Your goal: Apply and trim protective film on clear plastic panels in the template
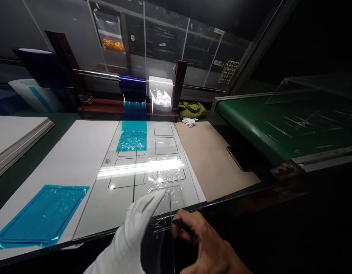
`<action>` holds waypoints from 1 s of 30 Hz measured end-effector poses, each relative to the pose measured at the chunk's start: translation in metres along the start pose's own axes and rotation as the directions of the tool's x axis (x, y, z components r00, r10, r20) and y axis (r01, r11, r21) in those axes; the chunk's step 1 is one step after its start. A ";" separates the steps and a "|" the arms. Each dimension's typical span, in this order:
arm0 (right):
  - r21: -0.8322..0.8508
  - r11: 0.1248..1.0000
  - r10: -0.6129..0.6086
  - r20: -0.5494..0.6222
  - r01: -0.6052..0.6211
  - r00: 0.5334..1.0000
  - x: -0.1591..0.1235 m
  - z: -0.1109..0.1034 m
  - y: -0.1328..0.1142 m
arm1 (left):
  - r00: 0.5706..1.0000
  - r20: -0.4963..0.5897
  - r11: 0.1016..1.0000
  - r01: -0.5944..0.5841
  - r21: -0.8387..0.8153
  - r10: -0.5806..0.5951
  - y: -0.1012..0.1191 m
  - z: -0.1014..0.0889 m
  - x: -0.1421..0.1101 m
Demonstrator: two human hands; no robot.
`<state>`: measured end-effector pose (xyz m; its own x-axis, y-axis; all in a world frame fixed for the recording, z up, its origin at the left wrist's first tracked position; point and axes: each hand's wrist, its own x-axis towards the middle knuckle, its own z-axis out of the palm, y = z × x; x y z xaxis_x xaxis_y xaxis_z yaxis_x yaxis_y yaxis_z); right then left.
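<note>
Carefully, the gloved left grip (127,238) and bare right grip (193,232) are pinching the edges of a clear film sheet (160,228), seemingly light, limp and slippery, just above the glass panel (90,213).

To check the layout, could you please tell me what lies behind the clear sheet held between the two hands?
Behind the clear sheet, held by the gloved left hand and bare right hand, the marked panel's edge shows through wrinkled film; anything lower is hidden.

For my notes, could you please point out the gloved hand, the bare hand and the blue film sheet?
Gloved left hand (129,232): head view, glove's back.
Bare right hand (194,232): head view, knuckles.
Blue film sheet (42,215): head view, middle.
</note>
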<state>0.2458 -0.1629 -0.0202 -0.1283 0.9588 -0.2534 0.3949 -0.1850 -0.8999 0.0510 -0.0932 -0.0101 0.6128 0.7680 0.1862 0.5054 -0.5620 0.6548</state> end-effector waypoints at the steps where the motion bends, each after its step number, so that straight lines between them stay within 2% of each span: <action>1: 0.003 1.000 0.001 -0.003 -0.001 1.000 0.003 0.003 0.003 | 0.999 0.024 0.999 0.026 -0.035 -0.025 0.001 -0.001 0.000; 5: -0.044 0.999 0.004 -0.011 -0.005 1.000 0.009 0.009 0.007 | 0.989 0.114 0.982 0.115 -0.153 -0.098 0.004 -0.003 0.001; 8: -0.061 0.998 -0.019 -0.005 0.019 1.000 0.009 0.009 0.004 | 0.991 0.087 0.977 0.118 -0.175 -0.104 0.003 0.001 0.000; 11: -0.053 0.996 -0.079 -0.012 0.078 0.997 0.009 0.008 0.001 | 0.994 0.046 0.981 0.108 -0.162 -0.102 -0.003 0.010 0.002; 16: -0.127 0.986 -0.118 -0.035 0.113 0.992 0.005 0.007 -0.003 | 0.966 0.211 0.977 0.176 -0.122 -0.147 -0.021 0.026 0.025; 20: -0.141 0.983 -0.124 -0.049 0.116 0.991 0.000 0.007 0.000 | 0.949 0.223 0.966 0.246 -0.076 -0.224 -0.025 0.031 0.035; 23: -0.124 0.988 -0.096 -0.036 0.091 0.995 -0.002 0.007 0.003 | 0.962 0.216 0.986 0.163 0.036 -0.167 -0.026 0.033 0.030; 25: -0.114 0.990 -0.084 -0.030 0.080 0.996 -0.003 0.008 0.005 | 0.975 0.207 0.995 0.065 0.071 -0.079 -0.026 0.034 0.023; 28: -0.125 0.988 -0.098 -0.053 0.090 0.994 -0.006 0.012 0.010 | 0.988 0.141 0.998 -0.061 -0.021 0.064 -0.022 0.031 0.011; 30: -0.142 0.986 -0.100 -0.076 0.089 0.992 -0.009 0.016 0.013 | 0.990 0.085 0.993 -0.107 -0.055 0.112 -0.015 0.025 0.005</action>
<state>0.2377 -0.1776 -0.0356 -0.0981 0.9861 -0.1341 0.5070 -0.0664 -0.8594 0.0619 -0.0886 -0.0377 0.7148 0.6714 0.1954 0.4024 -0.6235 0.6703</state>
